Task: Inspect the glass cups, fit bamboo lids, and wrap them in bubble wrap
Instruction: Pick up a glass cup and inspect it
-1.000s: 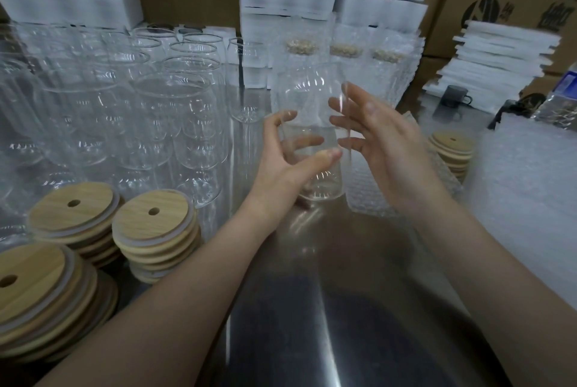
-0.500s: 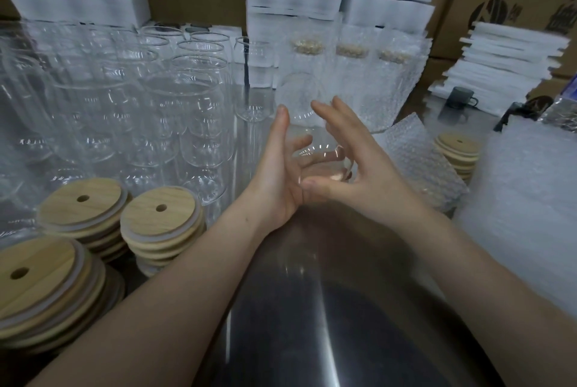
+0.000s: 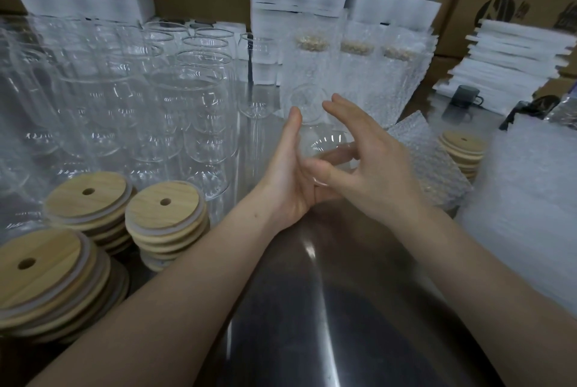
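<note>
a shiny metal table (image 3: pixel 312 308) carries clear glass cups (image 3: pixel 187 99), stacked bamboo lids (image 3: pixel 165 218), wrapped cups (image 3: pixel 359 74) and bubble wrap sheets (image 3: pixel 530 199).

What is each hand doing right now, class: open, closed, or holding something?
Left hand: holding the glass cup, tilted.
Right hand: holding the same glass cup between thumb and fingers.
</note>
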Available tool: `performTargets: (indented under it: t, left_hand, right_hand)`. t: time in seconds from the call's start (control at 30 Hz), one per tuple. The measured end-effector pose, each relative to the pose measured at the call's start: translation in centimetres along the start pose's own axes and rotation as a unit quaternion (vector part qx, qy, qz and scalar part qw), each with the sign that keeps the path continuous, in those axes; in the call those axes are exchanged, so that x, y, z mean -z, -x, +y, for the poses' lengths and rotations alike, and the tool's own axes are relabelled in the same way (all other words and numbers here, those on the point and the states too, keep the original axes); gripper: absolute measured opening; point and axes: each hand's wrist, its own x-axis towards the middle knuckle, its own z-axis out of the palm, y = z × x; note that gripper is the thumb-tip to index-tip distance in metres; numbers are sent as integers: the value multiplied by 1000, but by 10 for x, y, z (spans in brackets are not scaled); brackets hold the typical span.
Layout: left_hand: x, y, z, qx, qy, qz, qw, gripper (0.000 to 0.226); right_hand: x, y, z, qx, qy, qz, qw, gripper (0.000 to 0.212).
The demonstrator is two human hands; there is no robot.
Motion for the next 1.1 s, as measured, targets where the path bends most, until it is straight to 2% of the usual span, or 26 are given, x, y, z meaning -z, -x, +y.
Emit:
performTargets:
  t: [0.07, 0.13, 0.37, 0.47, 0.63, 0.77, 0.97, 1.1]
  left_hand:
    - [0, -1, -1, -20, -9, -16, 1000, 79]
    - [-1, -1, -3, -32, -25, -19, 999, 77]
    - [3, 2, 4, -47, -42, 33, 997, 71]
    - [5, 3, 6, -45, -34, 40, 998, 72]
    - [7, 7, 8, -15, 5, 27, 1000, 76]
    - [9, 8, 9, 11, 11, 22, 1000, 79]
    - [6, 10, 10, 16, 75, 42, 996, 69]
    - [4, 8, 10, 26, 95, 53, 994, 79]
  right_hand:
    - [-1, 1, 2, -1, -10, 22, 1000, 74]
    - [-1, 0, 4, -11, -48, 21, 999, 68]
    - [1, -6, 14, -4, -224, -36, 974, 38]
    - [9, -8, 18, 5, -282, -100, 954, 41]
    - [23, -10, 24, 27, -297, -169, 939, 48]
    - [27, -9, 23, 9, -296, -167, 940, 60]
    - [22, -8, 21, 45, -176, -139, 974, 77]
    - [16, -7, 19, 70, -99, -108, 987, 81]
